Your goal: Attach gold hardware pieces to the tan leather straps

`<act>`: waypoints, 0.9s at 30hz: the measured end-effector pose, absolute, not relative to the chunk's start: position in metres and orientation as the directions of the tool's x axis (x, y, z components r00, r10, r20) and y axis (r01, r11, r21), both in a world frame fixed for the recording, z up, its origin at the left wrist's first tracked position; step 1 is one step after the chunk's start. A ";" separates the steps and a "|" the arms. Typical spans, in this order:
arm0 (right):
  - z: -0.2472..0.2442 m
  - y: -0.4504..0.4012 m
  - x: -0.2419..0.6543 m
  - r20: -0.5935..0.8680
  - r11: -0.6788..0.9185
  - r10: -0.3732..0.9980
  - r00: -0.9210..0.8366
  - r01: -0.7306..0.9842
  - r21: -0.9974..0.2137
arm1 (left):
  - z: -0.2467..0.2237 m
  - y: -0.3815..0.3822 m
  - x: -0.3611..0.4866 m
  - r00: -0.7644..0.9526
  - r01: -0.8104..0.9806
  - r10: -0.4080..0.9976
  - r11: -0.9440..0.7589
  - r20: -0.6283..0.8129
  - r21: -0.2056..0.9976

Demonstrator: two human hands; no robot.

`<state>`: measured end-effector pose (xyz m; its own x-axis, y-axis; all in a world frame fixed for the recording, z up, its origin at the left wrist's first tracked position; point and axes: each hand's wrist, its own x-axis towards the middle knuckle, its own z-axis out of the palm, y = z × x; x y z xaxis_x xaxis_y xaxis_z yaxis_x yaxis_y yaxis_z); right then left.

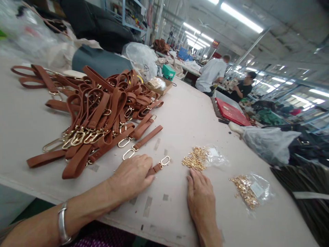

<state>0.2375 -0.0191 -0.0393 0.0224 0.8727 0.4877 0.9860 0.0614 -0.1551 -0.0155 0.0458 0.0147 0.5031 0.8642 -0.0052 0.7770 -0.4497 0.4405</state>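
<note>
My left hand (135,175), with a silver bangle on its wrist, is closed on a brown leather strap (155,168) whose gold oval ring points away to the right. Left of it lies a large heap of brown leather straps (102,106) with gold clasps. One single strap (149,137) rests just beyond my left hand. The fingertips of my right hand (202,192) touch the near edge of a pile of small gold metal pieces (196,158) beside an opened clear bag. Whether those fingers pinch a piece is hidden.
A second clear bag of gold pieces (245,190) lies to the right. Farther back are a green box (168,72), a cardboard tray (164,87), a red tray (231,111) and a plastic bag (269,140). Dark stacked material (305,195) lines the right edge. Two people work beyond the table.
</note>
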 end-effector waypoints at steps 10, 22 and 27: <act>-0.012 -0.049 0.207 0.105 -0.063 0.854 0.509 0.302 -0.951 | 0.026 0.027 -0.021 0.510 0.511 0.860 -0.298 -0.005 0.807; -0.006 -0.078 0.161 -0.134 -0.114 0.962 0.239 -0.094 -0.989 | 0.026 -0.016 0.005 0.672 0.005 0.712 0.272 -0.205 0.962; -0.007 -0.086 0.162 -0.167 -0.150 0.947 0.273 -0.082 -0.985 | 0.026 -0.019 0.005 0.676 0.020 0.713 0.234 -0.186 0.972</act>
<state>0.1617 -0.0863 -0.0071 0.2728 0.9475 -0.1668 -0.0819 -0.1499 -0.9853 0.0050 -0.0194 0.0257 0.6761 0.7129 -0.1860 0.0202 0.2345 0.9719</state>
